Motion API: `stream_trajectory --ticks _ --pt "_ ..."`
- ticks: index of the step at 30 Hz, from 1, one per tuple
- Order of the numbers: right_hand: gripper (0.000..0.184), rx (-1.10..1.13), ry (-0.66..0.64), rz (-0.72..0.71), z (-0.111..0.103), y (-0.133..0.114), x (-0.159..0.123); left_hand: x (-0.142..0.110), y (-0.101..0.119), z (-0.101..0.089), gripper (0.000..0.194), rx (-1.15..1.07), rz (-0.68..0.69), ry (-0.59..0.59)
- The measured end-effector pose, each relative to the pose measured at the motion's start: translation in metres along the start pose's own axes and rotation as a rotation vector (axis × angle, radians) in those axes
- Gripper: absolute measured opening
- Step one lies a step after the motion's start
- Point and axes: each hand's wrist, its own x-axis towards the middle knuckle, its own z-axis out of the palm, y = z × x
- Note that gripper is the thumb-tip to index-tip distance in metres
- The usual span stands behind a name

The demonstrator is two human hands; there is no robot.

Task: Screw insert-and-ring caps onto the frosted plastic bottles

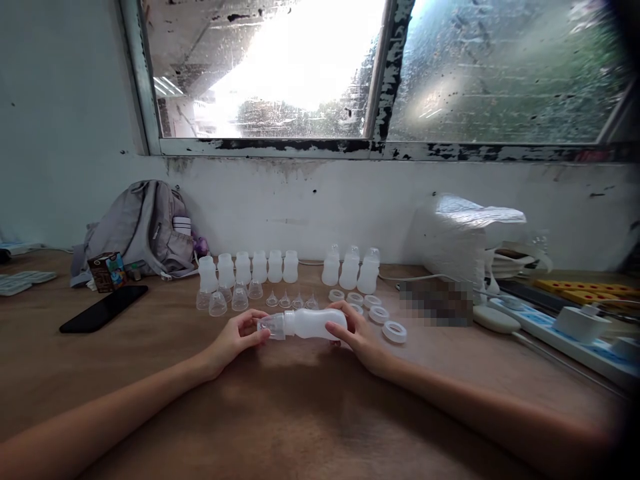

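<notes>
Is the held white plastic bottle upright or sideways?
Sideways. The white plastic bottle is level, clear plastic cap in the left hand, base in the right hand.

A grey backpack [140, 227] sits behind a black phone [104, 309].

Feeding bottle [316, 323] between left hand [239, 341] (cap end) and right hand [364, 339] (base end). Behind it on table [300, 427]: teats [285, 302], caps [218, 305] to left, collar rings [387, 331] to right. Bottle bodies [243, 268] behind caps; capped bottles [349, 271] behind rings. Backpack [143, 223] at left, power strip [537, 327] at right.
</notes>
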Motion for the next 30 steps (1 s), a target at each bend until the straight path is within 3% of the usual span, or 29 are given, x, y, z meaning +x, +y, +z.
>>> stream_trajectory --ticks 14,21,30 --pt "0.028 -0.086 0.001 0.023 -0.001 0.009 0.001 0.003 -0.004 0.001 0.031 0.023 0.048 -0.063" --pt "0.026 -0.125 0.157 0.002 0.008 0.005 0.001 0.006 -0.003 0.012 0.029 -0.063 0.009 -0.011" --pt "0.029 -0.04 0.296 0.13 0.018 0.008 0.022 0.034 -0.012 0.009 0.033 -0.187 -0.095 -0.039"
